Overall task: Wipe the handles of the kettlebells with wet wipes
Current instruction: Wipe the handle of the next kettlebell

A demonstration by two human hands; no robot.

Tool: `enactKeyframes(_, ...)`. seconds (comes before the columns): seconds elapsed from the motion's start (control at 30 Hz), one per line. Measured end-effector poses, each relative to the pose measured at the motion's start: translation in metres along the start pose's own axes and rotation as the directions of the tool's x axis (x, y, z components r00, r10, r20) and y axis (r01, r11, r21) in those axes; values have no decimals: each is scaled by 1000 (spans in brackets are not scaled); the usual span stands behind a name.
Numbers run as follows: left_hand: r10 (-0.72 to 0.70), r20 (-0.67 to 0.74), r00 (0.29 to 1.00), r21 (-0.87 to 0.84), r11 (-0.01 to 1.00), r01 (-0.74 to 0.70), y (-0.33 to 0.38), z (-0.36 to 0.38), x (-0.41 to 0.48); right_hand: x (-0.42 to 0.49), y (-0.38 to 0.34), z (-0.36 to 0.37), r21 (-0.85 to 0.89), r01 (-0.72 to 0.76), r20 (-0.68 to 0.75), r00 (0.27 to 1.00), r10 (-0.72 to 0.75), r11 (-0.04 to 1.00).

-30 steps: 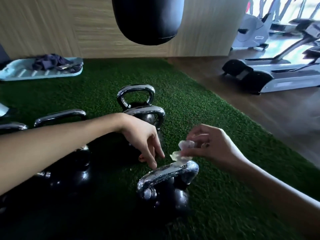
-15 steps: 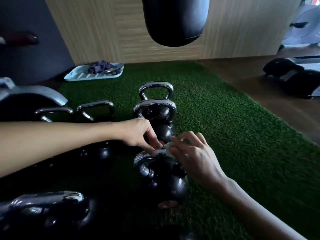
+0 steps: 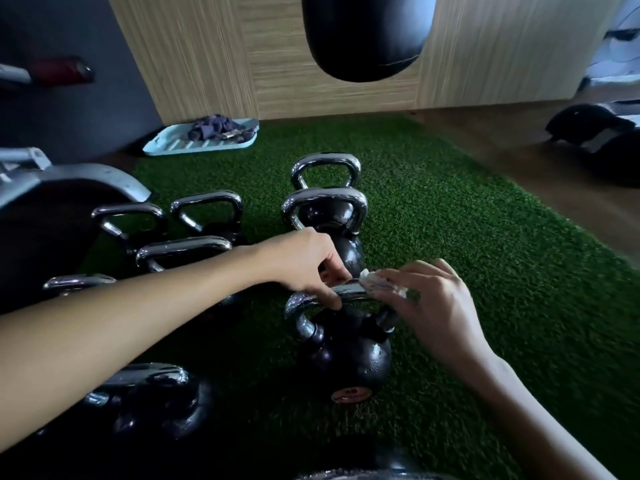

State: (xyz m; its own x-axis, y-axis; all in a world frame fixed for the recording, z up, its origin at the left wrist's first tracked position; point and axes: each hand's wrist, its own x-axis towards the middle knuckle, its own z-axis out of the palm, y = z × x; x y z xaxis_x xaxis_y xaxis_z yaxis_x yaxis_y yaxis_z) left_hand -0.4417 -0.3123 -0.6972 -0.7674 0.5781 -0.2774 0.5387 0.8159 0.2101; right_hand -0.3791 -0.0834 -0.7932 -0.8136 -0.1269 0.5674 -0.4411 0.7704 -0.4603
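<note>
A black kettlebell (image 3: 349, 362) with a chrome handle (image 3: 349, 292) stands on the green turf in the middle of the head view. My left hand (image 3: 304, 263) pinches the top bar of that handle near its left end. My right hand (image 3: 433, 306) grips a white wet wipe (image 3: 372, 278) wrapped over the right part of the same bar. The handle's right corner is hidden under my fingers. Several more kettlebells with chrome handles stand behind and to the left, the nearest one behind (image 3: 325, 216).
A black punching bag (image 3: 367, 32) hangs above the turf at the back. A pale blue tray (image 3: 166, 147) with dark cloth lies at the far left edge. A large dark weight plate (image 3: 59, 209) stands at left. Wooden floor and a black machine base (image 3: 595, 133) lie at right.
My right hand has closed the wipe down onto the handle's right part, and my left hand has taken hold of the bar. The view has swung left and nearer.
</note>
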Motion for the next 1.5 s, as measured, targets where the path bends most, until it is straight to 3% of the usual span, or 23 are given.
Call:
enactKeyframes(0.17,11,-28,1000,48,999,-10,1,15,-5,-4,-1,3,86,-74,-18,997,76,993)
enactKeyframes(0.37,-33,-136,990,-86,996,21,-18,31,-35,-6,-5,6,107,-80,24,997,78,991)
enactKeyframes(0.5,-57,-185,981,-274,962,4,-38,40,-54,-8,-11,9,183,-96,3,995,98,978)
enactKeyframes(0.63,-94,-191,977,-239,970,46,-59,48,-59,3,-30,20,174,-33,18,999,30,984)
enactKeyframes(0.73,-71,-184,980,-244,969,25,-73,51,-56,-3,-18,21,228,-129,22,992,127,965)
enactKeyframes(0.93,-70,-186,980,-271,962,18,-69,49,-57,-39,11,44,308,-415,196,908,369,856)
enactKeyframes(1.03,-63,-179,982,-281,960,10,-69,49,-55,-40,9,44,388,-473,211,881,424,791)
enactKeyframes(1.2,-55,-177,983,-238,971,11,-59,44,-46,-37,8,38,487,-476,159,873,461,732)
enactKeyframes(1.4,-23,-219,975,-76,997,6,-21,35,-18,-41,24,11,372,-580,240,814,529,724)
enactKeyframes(1.5,1,-257,966,30,1000,7,-9,34,-16,-38,22,-16,415,-566,125,811,571,712)
